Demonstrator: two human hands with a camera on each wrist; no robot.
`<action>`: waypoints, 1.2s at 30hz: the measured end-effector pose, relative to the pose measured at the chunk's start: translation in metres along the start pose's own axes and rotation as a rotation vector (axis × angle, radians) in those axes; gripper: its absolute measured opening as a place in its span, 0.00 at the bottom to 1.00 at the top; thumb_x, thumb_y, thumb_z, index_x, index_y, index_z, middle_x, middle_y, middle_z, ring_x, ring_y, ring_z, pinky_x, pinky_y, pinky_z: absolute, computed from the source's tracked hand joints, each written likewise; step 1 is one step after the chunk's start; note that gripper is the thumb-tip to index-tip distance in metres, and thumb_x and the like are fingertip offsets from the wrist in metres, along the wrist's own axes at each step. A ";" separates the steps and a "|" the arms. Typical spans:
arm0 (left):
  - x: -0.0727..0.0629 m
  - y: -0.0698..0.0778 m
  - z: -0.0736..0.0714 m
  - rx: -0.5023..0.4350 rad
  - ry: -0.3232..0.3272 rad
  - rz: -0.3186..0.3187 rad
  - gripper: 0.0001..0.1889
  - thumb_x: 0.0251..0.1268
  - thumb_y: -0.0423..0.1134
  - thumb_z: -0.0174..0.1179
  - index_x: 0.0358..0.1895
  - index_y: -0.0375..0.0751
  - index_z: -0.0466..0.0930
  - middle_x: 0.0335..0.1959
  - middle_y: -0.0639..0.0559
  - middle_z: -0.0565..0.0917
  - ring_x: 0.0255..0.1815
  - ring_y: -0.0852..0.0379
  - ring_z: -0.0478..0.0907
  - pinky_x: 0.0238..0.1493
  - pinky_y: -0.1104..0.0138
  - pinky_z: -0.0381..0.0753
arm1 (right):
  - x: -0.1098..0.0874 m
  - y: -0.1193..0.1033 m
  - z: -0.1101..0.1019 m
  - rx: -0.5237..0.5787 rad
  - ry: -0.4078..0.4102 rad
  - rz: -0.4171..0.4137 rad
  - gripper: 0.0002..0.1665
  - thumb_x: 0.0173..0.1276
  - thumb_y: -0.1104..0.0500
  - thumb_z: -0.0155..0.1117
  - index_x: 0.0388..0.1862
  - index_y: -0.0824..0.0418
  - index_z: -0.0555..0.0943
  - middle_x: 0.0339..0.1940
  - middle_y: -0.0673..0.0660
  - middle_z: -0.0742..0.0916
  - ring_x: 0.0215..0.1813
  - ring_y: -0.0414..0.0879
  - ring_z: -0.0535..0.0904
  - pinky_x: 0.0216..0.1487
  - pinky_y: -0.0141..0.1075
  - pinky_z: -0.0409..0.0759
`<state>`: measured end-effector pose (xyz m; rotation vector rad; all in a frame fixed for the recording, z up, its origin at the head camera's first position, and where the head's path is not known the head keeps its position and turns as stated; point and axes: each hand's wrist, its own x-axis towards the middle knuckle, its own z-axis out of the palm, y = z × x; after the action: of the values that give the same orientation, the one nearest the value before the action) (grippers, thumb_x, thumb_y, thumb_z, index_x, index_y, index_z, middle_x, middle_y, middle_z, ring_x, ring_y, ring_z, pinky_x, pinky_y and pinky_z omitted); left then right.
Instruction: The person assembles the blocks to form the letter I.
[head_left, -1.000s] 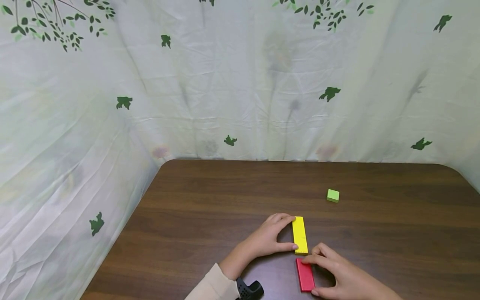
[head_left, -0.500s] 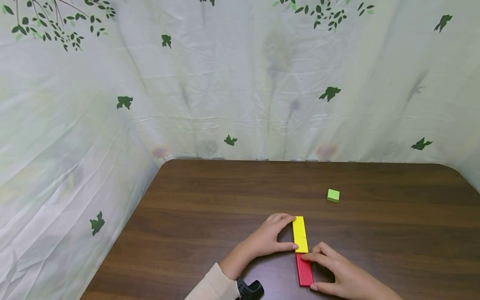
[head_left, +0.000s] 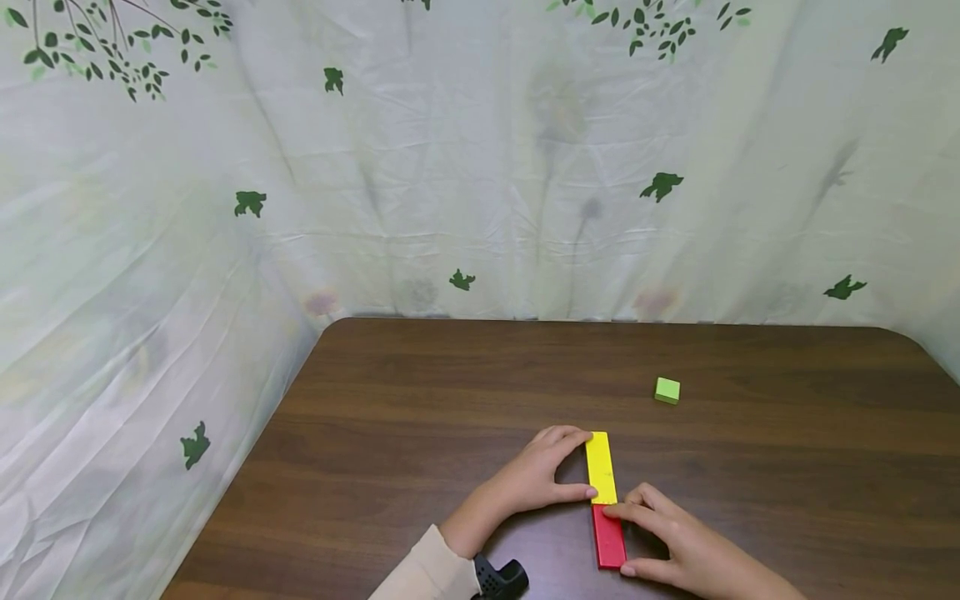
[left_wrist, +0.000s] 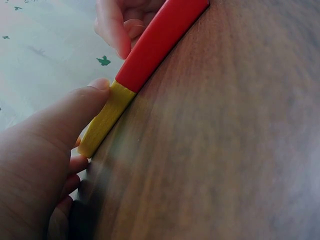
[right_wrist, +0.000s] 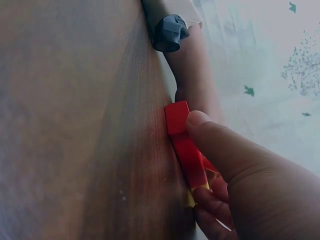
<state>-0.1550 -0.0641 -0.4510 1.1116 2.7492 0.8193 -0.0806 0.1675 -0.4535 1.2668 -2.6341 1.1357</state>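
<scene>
Pinching sensibly near ends, at lower centre the left hand [head_left: 534, 478] holds light-looking, stiff yellow block [head_left: 601, 467], the right hand [head_left: 678, 546] similar red block [head_left: 609, 542].

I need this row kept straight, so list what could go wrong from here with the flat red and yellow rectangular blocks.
The flat red rectangular block and flat yellow rectangular block meet end to end with no visible fastening, so uneven pressure might skew them.
The left hand and right hand both touch the blocks near where they meet, so letting go might nudge them apart.
</scene>
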 end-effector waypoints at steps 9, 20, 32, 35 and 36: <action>0.000 0.000 0.000 0.001 0.006 0.017 0.36 0.54 0.59 0.57 0.65 0.49 0.61 0.60 0.55 0.66 0.60 0.58 0.59 0.59 0.65 0.62 | 0.000 0.000 0.000 -0.001 0.006 -0.005 0.29 0.57 0.49 0.65 0.58 0.49 0.72 0.44 0.42 0.70 0.42 0.34 0.68 0.37 0.26 0.72; -0.003 0.000 0.000 -0.017 0.050 0.002 0.32 0.58 0.59 0.53 0.64 0.50 0.63 0.59 0.55 0.66 0.61 0.57 0.60 0.58 0.62 0.63 | 0.000 -0.001 0.000 0.010 -0.014 0.006 0.28 0.58 0.49 0.64 0.58 0.49 0.71 0.45 0.42 0.69 0.43 0.35 0.68 0.39 0.27 0.72; -0.012 0.007 0.000 -0.009 0.075 0.012 0.30 0.61 0.58 0.51 0.63 0.47 0.64 0.58 0.54 0.68 0.60 0.56 0.61 0.58 0.63 0.63 | -0.001 0.000 0.000 -0.016 0.022 -0.060 0.29 0.57 0.51 0.66 0.58 0.51 0.71 0.45 0.42 0.70 0.43 0.35 0.68 0.40 0.26 0.71; -0.015 0.009 0.001 0.001 0.076 0.019 0.30 0.61 0.58 0.50 0.63 0.47 0.64 0.58 0.54 0.68 0.60 0.56 0.61 0.58 0.63 0.63 | -0.001 0.002 0.001 -0.016 0.034 -0.093 0.30 0.56 0.52 0.66 0.58 0.53 0.71 0.45 0.43 0.70 0.43 0.35 0.68 0.40 0.25 0.70; -0.016 0.009 0.002 0.006 0.078 0.024 0.30 0.61 0.58 0.50 0.63 0.46 0.64 0.58 0.54 0.68 0.60 0.56 0.61 0.58 0.63 0.63 | -0.001 0.002 0.001 -0.014 0.036 -0.101 0.30 0.56 0.53 0.67 0.58 0.53 0.71 0.45 0.44 0.70 0.43 0.36 0.68 0.40 0.25 0.70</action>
<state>-0.1374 -0.0687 -0.4501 1.1400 2.8075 0.8765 -0.0815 0.1687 -0.4557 1.3470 -2.5160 1.1126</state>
